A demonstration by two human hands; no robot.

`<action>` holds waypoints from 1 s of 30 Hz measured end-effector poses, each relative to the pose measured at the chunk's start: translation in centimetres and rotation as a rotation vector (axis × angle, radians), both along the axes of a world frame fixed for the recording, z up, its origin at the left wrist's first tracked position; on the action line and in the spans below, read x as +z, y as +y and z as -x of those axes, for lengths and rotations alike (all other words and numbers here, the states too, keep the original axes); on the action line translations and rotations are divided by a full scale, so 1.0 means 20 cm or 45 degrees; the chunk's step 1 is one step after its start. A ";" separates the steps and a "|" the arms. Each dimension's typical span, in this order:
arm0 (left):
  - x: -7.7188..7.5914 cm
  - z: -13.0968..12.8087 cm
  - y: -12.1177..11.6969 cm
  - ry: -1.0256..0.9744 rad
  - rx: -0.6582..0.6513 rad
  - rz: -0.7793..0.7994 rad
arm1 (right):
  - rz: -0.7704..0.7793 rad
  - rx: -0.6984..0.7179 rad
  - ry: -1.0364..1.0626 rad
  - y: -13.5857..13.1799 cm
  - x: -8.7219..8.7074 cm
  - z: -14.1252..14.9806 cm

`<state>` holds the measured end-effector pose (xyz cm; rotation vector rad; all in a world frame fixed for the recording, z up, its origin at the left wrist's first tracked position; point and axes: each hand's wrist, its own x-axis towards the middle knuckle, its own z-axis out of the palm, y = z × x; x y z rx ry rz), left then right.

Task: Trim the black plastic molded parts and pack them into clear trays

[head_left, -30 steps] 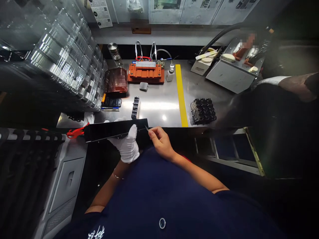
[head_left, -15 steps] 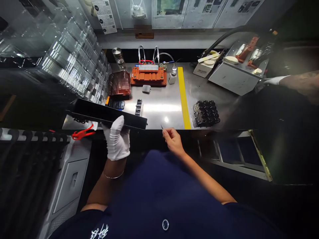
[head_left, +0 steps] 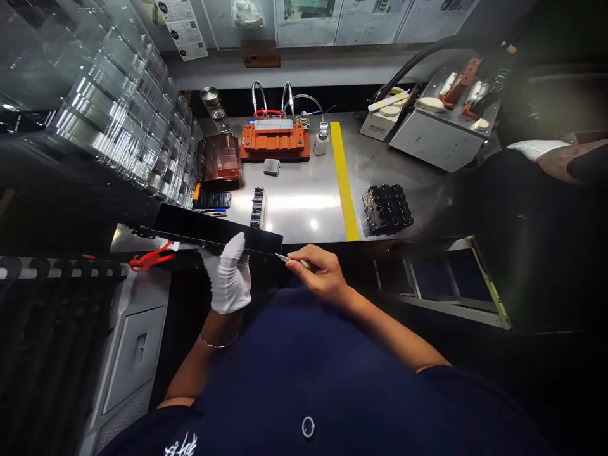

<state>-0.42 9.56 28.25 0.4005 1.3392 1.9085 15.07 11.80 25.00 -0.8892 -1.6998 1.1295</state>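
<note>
In a white glove, my left hand grips a long black plastic panel from its near side, thumb over the edge. The panel is held in the air at the bench's front edge, slanting down to the right. My bare right hand pinches a small craft knife. Its pointed blade is at the right end of the panel, by the lower edge; whether it touches cannot be made out. Just behind the panel a ribbed black part stands on the bench.
An orange fixture stands at the back, a small white bottle beside it. Right of the yellow strip lies a block of black parts. Clear trays are stacked left. A co-worker's dark sleeve is at right.
My right hand has moved left, bringing the knife to the panel's right end. The panel has tilted so more of its black face shows. The whole view has shifted slightly.
</note>
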 end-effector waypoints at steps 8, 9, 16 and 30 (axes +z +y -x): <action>0.04 0.01 -0.05 -0.301 -0.372 0.146 | 0.176 -0.173 -0.133 0.13 -0.02 -0.06; 0.04 0.01 -0.04 -0.326 -0.412 0.191 | 0.166 -0.133 -0.141 0.13 -0.01 -0.07; -0.05 0.03 0.03 -0.289 -0.391 0.365 | -0.046 0.359 -0.147 0.03 0.06 -0.13; 0.03 0.00 -0.05 -0.253 -0.747 0.411 | -0.058 0.158 -0.222 0.23 0.04 -0.07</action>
